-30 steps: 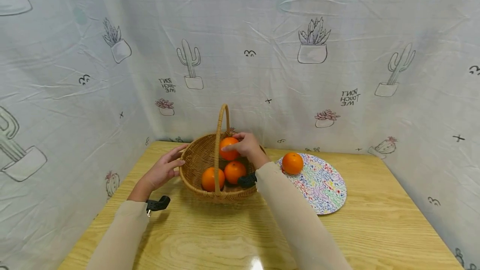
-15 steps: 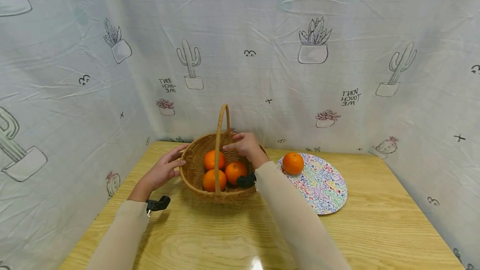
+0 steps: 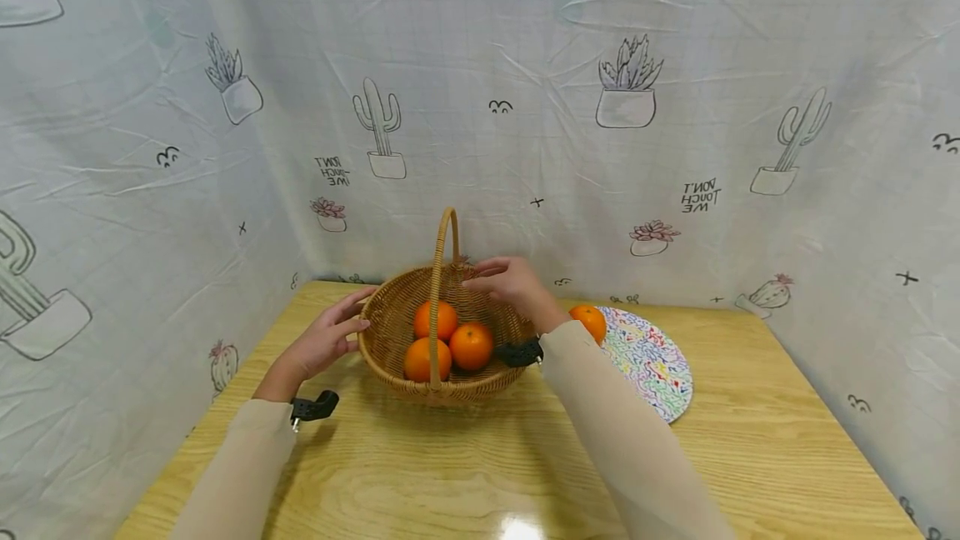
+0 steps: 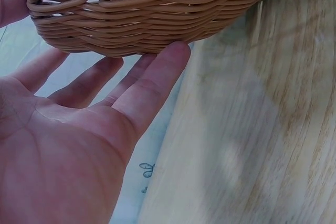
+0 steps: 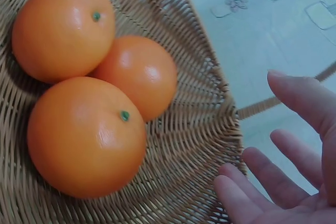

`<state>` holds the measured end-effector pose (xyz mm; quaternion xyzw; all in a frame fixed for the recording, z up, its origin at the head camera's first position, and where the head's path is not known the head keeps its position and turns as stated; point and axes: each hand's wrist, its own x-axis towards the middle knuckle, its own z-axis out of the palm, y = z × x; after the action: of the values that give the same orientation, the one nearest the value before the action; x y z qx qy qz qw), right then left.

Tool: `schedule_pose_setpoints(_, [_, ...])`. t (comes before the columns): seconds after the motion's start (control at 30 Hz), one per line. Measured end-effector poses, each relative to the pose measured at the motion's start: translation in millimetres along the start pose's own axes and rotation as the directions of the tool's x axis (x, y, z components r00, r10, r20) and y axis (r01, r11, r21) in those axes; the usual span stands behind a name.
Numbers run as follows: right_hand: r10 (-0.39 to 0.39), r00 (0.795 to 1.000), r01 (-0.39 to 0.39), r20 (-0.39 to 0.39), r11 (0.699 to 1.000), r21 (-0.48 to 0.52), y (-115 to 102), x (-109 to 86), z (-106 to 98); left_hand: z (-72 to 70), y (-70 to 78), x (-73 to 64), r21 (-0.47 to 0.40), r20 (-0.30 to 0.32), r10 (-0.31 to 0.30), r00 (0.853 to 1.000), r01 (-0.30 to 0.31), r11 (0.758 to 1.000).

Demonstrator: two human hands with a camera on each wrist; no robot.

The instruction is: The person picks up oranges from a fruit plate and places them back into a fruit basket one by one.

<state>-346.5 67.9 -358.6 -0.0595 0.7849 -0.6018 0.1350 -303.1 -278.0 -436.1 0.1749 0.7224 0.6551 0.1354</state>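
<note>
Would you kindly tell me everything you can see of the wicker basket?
The wicker basket is woven from tan-brown strands that look like rattan or willow, with gaps showing between them. It has a rounded rim and one tall arched handle spanning the opening. It stands upright on the wooden table. Three oranges lie together inside. The left hand touches its outer left side; the right hand is at its far right rim, though contact there is unclear.
</note>
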Motion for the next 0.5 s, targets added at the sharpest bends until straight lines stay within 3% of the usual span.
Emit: schedule_pose_setpoints(0.5, [-0.051,0.999,0.051,-0.006,0.988,0.143,8,-12.6,-24,-0.7,-0.2,0.5,0.004,-0.004,0.003,1.000,-0.003,1.000])
